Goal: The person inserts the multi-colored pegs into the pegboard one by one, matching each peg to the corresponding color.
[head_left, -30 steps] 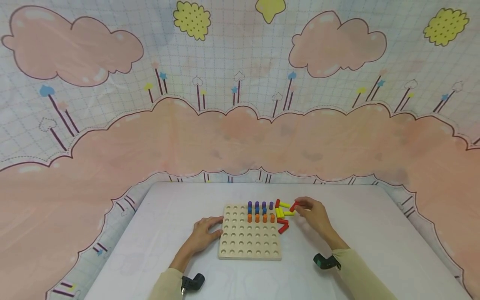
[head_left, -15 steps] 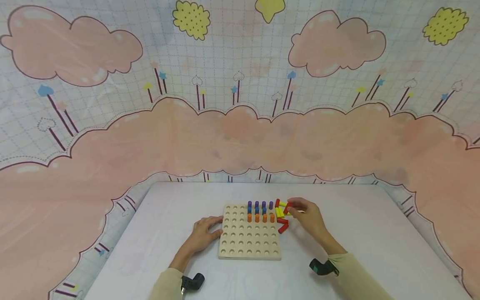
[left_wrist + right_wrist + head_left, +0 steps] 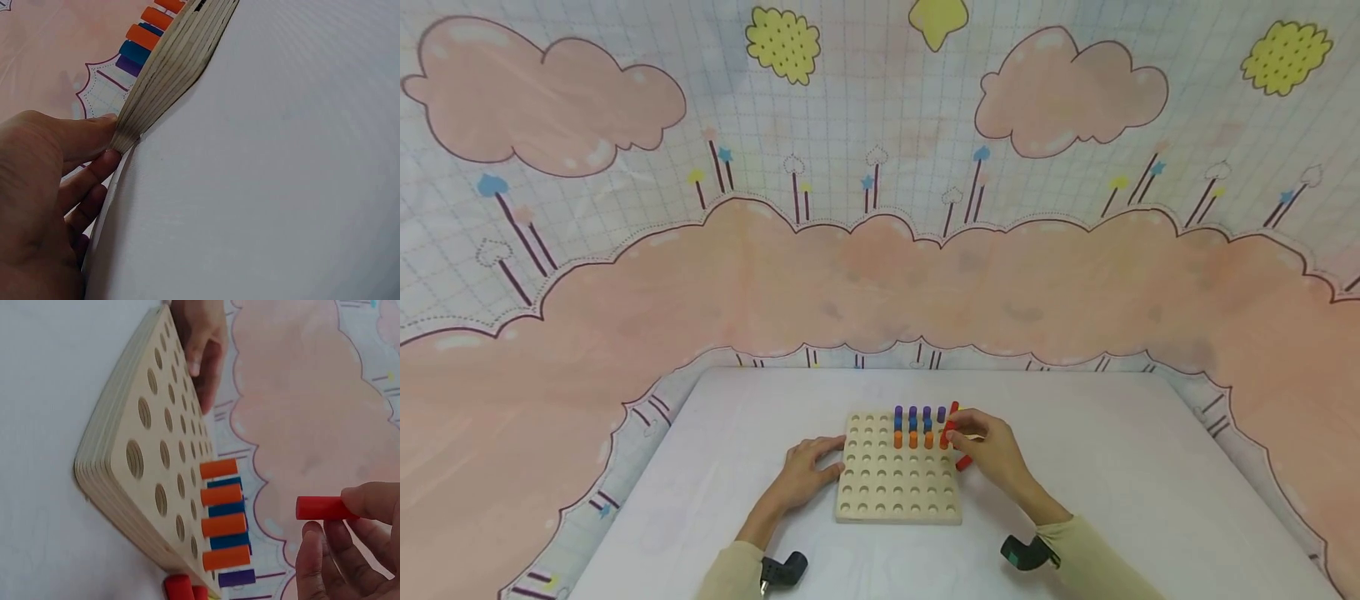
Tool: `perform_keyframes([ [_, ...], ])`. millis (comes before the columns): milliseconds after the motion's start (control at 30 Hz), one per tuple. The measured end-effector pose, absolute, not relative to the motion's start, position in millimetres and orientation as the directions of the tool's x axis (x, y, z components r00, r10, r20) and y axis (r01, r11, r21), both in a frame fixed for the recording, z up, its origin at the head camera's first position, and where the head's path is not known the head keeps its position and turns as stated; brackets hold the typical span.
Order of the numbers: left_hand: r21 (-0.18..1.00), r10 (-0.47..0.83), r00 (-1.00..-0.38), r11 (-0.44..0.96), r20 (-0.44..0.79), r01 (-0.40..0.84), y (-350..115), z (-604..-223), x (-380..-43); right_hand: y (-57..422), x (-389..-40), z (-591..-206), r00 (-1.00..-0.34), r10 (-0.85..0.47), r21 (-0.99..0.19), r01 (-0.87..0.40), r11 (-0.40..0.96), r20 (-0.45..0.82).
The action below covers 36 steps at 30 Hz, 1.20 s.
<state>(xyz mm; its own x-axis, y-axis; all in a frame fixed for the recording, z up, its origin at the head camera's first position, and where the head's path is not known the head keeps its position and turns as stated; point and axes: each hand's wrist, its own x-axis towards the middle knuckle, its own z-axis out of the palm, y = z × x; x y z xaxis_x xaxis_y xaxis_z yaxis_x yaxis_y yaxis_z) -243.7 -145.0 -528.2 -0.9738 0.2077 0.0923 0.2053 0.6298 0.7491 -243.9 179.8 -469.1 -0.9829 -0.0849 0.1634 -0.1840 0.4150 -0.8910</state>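
Observation:
My right hand (image 3: 992,450) pinches a red peg (image 3: 320,508) between thumb and fingers. The peg is tilted over the right edge of a wooden pegboard (image 3: 898,492), overlapping the right end of the orange row in the head view. Orange pegs (image 3: 913,440) stand upright in a row, with three blue pegs (image 3: 927,425) behind them and purple pegs (image 3: 927,412) at the back edge. My left hand (image 3: 805,473) rests against the board's left edge, thumb and fingers touching its side (image 3: 165,78).
Loose red pegs (image 3: 179,587) lie beside the board's right edge; one red peg (image 3: 964,462) shows below my right hand. The yellow pegs are mostly hidden behind that hand. A white tabletop (image 3: 1150,483) surrounds the board, backed by a patterned cloth (image 3: 880,283).
My right hand has moved left with the red peg, from beyond the loose pegs to the board's right edge. The left hand has stayed at the board's left side.

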Motion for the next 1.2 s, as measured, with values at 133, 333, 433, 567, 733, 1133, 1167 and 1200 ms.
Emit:
perform_keyframes([
  [133,0.755,0.21,-0.973,0.623,0.091,0.205,-145.1,-528.9,-244.0,172.2,-242.5,-473.5,-0.979,-0.101,-0.896,-0.205,0.394,0.179],
  [333,0.746,0.205,-0.975,0.634,0.092,0.203,-144.3,-530.1,-247.3,162.1,-243.2,-480.2,-0.977,-0.117,-0.897,-0.209,0.389,0.176],
  [433,0.749,0.201,-0.976,0.632,0.089,0.199,-143.9,-529.8,-247.6,158.1,-242.8,-481.5,-0.977,-0.124,-0.897,-0.211,0.388,0.175],
  [567,0.755,0.199,-0.976,0.626,0.089,0.196,-143.4,-529.0,-247.6,152.1,-241.0,-481.9,-0.978,-0.132,-0.899,-0.202,0.389,0.162],
  [733,0.75,0.196,-0.977,0.632,0.089,0.195,-143.0,-528.7,-247.4,143.8,-239.9,-483.5,-0.977,-0.15,-0.896,-0.198,0.397,0.15],
  [1133,0.76,0.192,-0.978,0.622,0.083,0.186,-141.3,-528.6,-248.4,131.4,-243.0,-492.6,-0.969,-0.201,-0.925,-0.205,0.32,0.145],
  [1167,0.762,0.192,-0.978,0.62,0.084,0.187,-141.4,-528.5,-248.2,130.5,-243.0,-493.0,-0.969,-0.205,-0.924,-0.198,0.326,0.135],
  [1200,0.762,0.192,-0.978,0.62,0.085,0.188,-141.6,-528.5,-248.1,129.5,-243.5,-493.9,-0.97,-0.208,-0.923,-0.192,0.333,0.127],
])
